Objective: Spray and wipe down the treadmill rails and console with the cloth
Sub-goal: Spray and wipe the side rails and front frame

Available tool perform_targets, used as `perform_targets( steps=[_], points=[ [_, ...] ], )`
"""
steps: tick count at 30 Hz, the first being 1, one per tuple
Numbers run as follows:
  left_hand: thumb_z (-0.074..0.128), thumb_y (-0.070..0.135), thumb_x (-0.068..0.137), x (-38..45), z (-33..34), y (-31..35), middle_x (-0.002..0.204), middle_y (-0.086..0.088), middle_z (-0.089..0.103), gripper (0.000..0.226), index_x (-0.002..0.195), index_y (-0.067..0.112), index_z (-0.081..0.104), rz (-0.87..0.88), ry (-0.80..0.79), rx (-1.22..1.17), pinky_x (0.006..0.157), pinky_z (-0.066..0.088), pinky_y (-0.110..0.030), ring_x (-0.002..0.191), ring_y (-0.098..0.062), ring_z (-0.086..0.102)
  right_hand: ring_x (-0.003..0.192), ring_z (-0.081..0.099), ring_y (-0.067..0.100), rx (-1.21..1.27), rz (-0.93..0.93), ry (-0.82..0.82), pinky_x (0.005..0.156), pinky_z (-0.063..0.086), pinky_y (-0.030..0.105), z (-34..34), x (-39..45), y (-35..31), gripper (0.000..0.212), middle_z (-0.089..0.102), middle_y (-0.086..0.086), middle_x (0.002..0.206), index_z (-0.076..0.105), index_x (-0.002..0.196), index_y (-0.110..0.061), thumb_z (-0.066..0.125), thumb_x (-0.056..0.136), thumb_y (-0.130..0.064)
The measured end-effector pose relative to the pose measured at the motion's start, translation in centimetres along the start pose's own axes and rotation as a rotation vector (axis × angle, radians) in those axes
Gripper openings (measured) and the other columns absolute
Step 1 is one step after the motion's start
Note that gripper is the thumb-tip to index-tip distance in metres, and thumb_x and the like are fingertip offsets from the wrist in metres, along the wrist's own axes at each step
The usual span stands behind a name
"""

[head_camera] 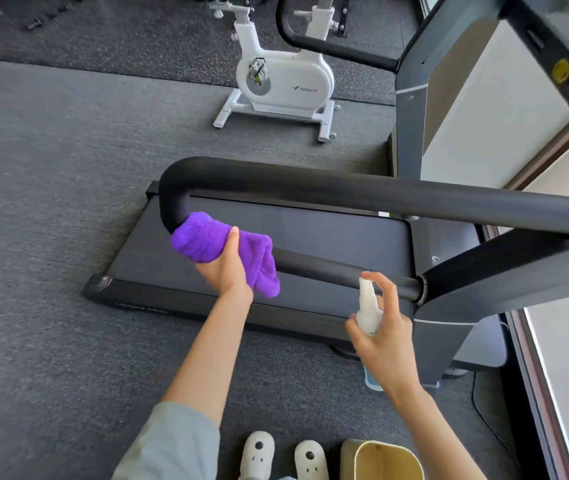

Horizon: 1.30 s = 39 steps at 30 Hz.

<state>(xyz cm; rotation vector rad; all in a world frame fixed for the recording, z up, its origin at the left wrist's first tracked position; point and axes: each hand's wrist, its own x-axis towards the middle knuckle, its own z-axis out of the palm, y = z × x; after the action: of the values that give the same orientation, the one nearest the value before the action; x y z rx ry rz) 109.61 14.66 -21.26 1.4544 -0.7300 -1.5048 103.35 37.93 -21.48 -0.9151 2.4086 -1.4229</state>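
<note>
Left hand (225, 268) grips a bunched purple cloth (222, 249), thumb up over the top and fingers wrapped underneath, so most of the cloth sits at the hand's 11 to 1 o'clock and a loose tail hangs at its 3 o'clock. The cloth is wrapped round the near treadmill rail (341, 270) right at the curved bend, touching the black padding at the cloth's 11 o'clock. Right hand (385, 336) holds a small white spray bottle (367, 306) upright, fingers curled around the body, index finger raised over the nozzle top; the bottle sits at the hand's 11 o'clock, just beside the near rail's end by the upright post. The far rail (380, 195) runs across at 12 o'clock from both hands, well apart from them. Treadmill deck (328, 230) lies below the rails. A white exercise bike (283, 81) stands at 12 o'clock on the grey floor. White shoes (281, 455) and a beige bin (381, 460) sit at 6 o'clock.
</note>
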Motion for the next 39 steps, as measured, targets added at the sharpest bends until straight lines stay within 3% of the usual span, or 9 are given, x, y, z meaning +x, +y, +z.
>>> perform_targets(
  steps=[5, 8, 11, 15, 22, 29, 32, 36, 39],
  points=[
    [0.082, 0.034, 0.075, -2.7, 0.8, -2.4, 0.118, 0.004, 0.064, 0.065, 0.13, 0.017, 0.051, -0.045, -0.134, 0.009, 0.092, 0.05, -0.027, 0.098, -0.01, 0.063, 0.047, 0.048, 0.014, 0.012, 0.04, -0.013, 0.046, 0.049, 0.037, 0.1, -0.8, 0.5, 0.071, 0.055, -0.005, 0.066, 0.043, 0.123, -0.05, 0.065, 0.081, 0.004],
    [0.08, 0.04, 0.075, -4.1, -0.3, -3.0, 0.108, 0.003, 0.07, 0.052, 0.117, 0.015, 0.062, -0.026, -0.16, 0.129, 0.09, 0.05, -0.027, 0.095, -0.01, 0.066, 0.047, 0.047, 0.015, 0.032, 0.042, -0.009, 0.046, 0.048, 0.038, -0.3, -1.2, 0.6, 0.072, 0.056, -0.001, 0.072, 0.042, 0.123, -0.051, 0.064, 0.081, 0.004],
    [0.08, 0.044, 0.074, -4.0, -4.0, -2.5, 0.099, 0.006, 0.071, 0.04, 0.103, 0.02, 0.064, 0.177, -0.102, 0.247, 0.088, 0.051, -0.029, 0.093, -0.01, 0.067, 0.053, 0.052, 0.018, 0.03, 0.036, 0.021, 0.045, 0.049, 0.035, -0.9, -1.5, 0.8, 0.076, 0.053, 0.0, 0.065, 0.041, 0.121, -0.057, 0.065, 0.081, 0.004],
    [0.083, 0.042, 0.07, -3.4, -7.2, -0.4, 0.12, 0.0, 0.06, 0.073, 0.127, 0.013, 0.048, 0.551, -0.127, 0.593, 0.09, 0.042, -0.029, 0.111, -0.022, 0.057, 0.053, 0.054, 0.014, 0.026, 0.027, 0.024, 0.045, 0.046, 0.029, -1.0, -1.5, 1.1, 0.078, 0.055, -0.005, 0.064, 0.039, 0.121, -0.059, 0.065, 0.082, 0.003],
    [0.087, 0.035, 0.066, -2.7, -2.9, 2.8, 0.127, -0.014, 0.049, 0.078, 0.122, 0.001, 0.045, 1.007, -0.374, 0.954, 0.09, 0.045, -0.042, 0.113, -0.033, 0.048, 0.057, 0.059, 0.018, 0.007, 0.028, -0.018, 0.046, 0.052, 0.035, -1.0, -1.7, 1.3, 0.081, 0.064, -0.019, 0.095, 0.035, 0.121, -0.061, 0.067, 0.082, 0.002],
    [0.042, 0.062, 0.092, -0.4, -1.5, 1.8, 0.151, -0.014, 0.04, 0.079, 0.144, 0.002, 0.04, 1.226, -0.485, 1.454, 0.119, 0.015, -0.043, 0.141, -0.03, 0.033, 0.059, 0.06, 0.019, -0.006, 0.086, 0.006, 0.049, 0.054, 0.041, -1.8, -1.6, 1.9, 0.085, 0.062, -0.02, 0.083, 0.034, 0.117, -0.068, 0.067, 0.082, 0.003],
    [0.02, 0.065, 0.093, 1.1, -1.6, 2.0, 0.146, -0.017, 0.045, 0.079, 0.149, 0.012, 0.034, 1.322, -0.487, 1.547, 0.116, 0.021, -0.049, 0.138, -0.035, 0.038, 0.059, 0.057, 0.019, -0.008, 0.079, 0.004, 0.05, 0.053, 0.044, -1.7, -1.3, 2.0, 0.087, 0.064, -0.017, 0.084, 0.034, 0.115, -0.068, 0.067, 0.08, 0.004],
    [0.022, 0.052, 0.099, 2.5, 0.2, 2.6, 0.133, -0.017, 0.058, 0.067, 0.125, 0.006, 0.063, 1.258, -0.412, 1.663, 0.118, 0.016, -0.045, 0.138, -0.035, 0.036, 0.058, 0.057, 0.02, -0.015, 0.054, 0.003, 0.048, 0.053, 0.041, -1.5, -0.7, 2.0, 0.083, 0.063, -0.007, 0.079, 0.035, 0.118, -0.065, 0.067, 0.081, 0.003],
    [0.012, 0.047, 0.098, 1.4, 1.1, 2.0, 0.104, -0.008, 0.073, 0.067, 0.115, 0.014, 0.069, 1.27, -0.453, 1.692, 0.099, 0.035, -0.041, 0.107, -0.03, 0.06, 0.058, 0.057, 0.014, -0.013, 0.062, -0.01, 0.05, 0.052, 0.037, -0.9, 0.1, 1.9, 0.075, 0.059, -0.008, 0.072, 0.038, 0.12, -0.056, 0.067, 0.081, 0.001]
  ],
)
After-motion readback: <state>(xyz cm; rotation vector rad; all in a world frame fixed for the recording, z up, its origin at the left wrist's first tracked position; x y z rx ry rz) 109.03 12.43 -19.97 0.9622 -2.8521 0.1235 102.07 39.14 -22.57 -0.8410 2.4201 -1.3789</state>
